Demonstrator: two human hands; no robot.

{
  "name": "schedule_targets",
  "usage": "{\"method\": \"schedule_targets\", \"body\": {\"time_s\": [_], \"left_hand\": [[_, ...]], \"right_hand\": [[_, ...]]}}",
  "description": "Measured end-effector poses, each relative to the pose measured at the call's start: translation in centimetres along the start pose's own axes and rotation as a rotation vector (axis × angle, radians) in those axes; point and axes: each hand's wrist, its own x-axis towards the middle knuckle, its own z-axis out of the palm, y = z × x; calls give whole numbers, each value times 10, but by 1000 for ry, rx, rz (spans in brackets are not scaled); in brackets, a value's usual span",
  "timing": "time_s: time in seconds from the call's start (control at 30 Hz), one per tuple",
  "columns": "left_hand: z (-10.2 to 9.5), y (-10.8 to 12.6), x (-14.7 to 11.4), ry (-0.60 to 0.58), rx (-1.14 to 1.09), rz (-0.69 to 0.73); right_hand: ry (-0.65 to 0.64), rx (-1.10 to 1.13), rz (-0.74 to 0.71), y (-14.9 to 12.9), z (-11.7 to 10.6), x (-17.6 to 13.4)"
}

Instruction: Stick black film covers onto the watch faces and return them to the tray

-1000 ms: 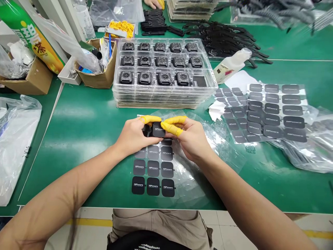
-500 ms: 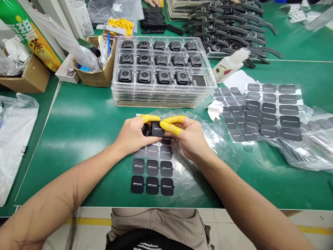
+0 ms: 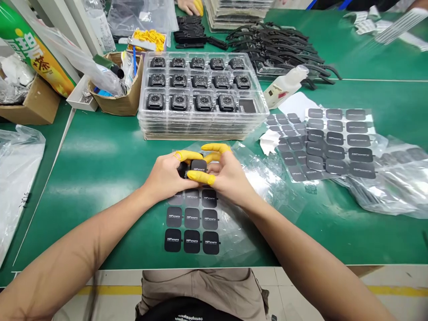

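Observation:
A black smartwatch body [image 3: 198, 165] with a HiFuture label on its face is held above the table between my two hands. My left hand [image 3: 166, 173] is closed around its left side, with yellow finger cots on the fingers. My right hand [image 3: 227, 174], also in yellow cots, closes on it from the right, the thumb across its lower edge. Just below the hands lies a clear sheet of black HiFuture films [image 3: 191, 218], its upper rows partly covered by them. Behind stands a stack of clear trays [image 3: 200, 129] holding several watch bodies, one pocket without a watch.
To the right lie more film sheets [image 3: 334, 151], a crumpled white tissue [image 3: 269, 141] and a white squeeze bottle [image 3: 286, 86]. Black straps [image 3: 284, 51] are heaped at the back. Small cardboard boxes [image 3: 115, 100] stand left. Another person's hand [image 3: 189, 6] shows at the far edge.
My right hand's fingers have shifted: the thumb is now over the lower edge of the watch body and the fingers arch behind it. The whole view has moved slightly.

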Motion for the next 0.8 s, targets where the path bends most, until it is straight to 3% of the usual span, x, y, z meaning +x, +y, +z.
{"method": "schedule_targets", "body": {"time_s": [0.13, 0.3, 0.37, 0.43, 0.53, 0.63, 0.73, 0.8], "left_hand": [[-1, 1, 2, 28, 3, -13], [-3, 2, 3, -21, -2, -2], [-4, 3, 3, -22, -8, -42], [-5, 3, 2, -29, -11, -104], [-5, 2, 2, -59, 9, -132], [-5, 1, 1, -62, 8, -103], [-5, 0, 0, -56, 2, -83], [-5, 0, 0, -59, 9, -75]], "right_hand": [[11, 69, -11, 5, 5, 4], [-42, 72, -100, 7, 13, -3], [43, 85, -128, 0, 5, 0], [201, 53, -215, -13, -18, 14], [453, -207, -439, -41, -67, 50], [421, -664, -452, -63, -103, 86], [436, -1021, -486, -72, -107, 107], [476, -1116, -521, -73, -97, 113]]}}
